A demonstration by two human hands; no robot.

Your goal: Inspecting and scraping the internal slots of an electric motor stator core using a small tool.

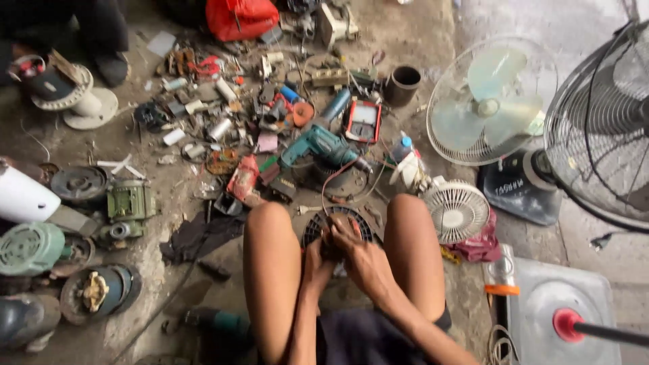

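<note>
Hands meet low between the person's bare knees, over a round black slotted fan part (341,220) that lies on the concrete floor (405,34). The left hand (316,255) curls closed around the near edge of that part, fingers wrapped tight. The right hand (362,253) lies partly over it, fingers bent and pressed onto the same part; whether it grips something smaller underneath cannot be told, since the hands cover the middle. A thin red wire (334,177) runs from the part up towards a teal power drill (321,145) lying on its side just beyond the knees.

Past the drill sits a red-framed meter (363,120), and near it a dark short pipe piece (403,84) stands upright. A wide scatter of small parts, capacitors and scraps spreads across the floor to the left of these, with a red bag (241,17) at the far edge.

To the right, a small white fan grille (456,211) lies just beside the right knee, a pale green fan (490,101) faces up behind it, and a large dark wire fan guard (602,122) fills the right edge. A grey square base with a red knob (568,323) sits near the right thigh.

On the left lie several motors, among them a green motor (130,206) and a round teal housing (30,247). A dark cloth (199,236) lies just beside the left knee.
</note>
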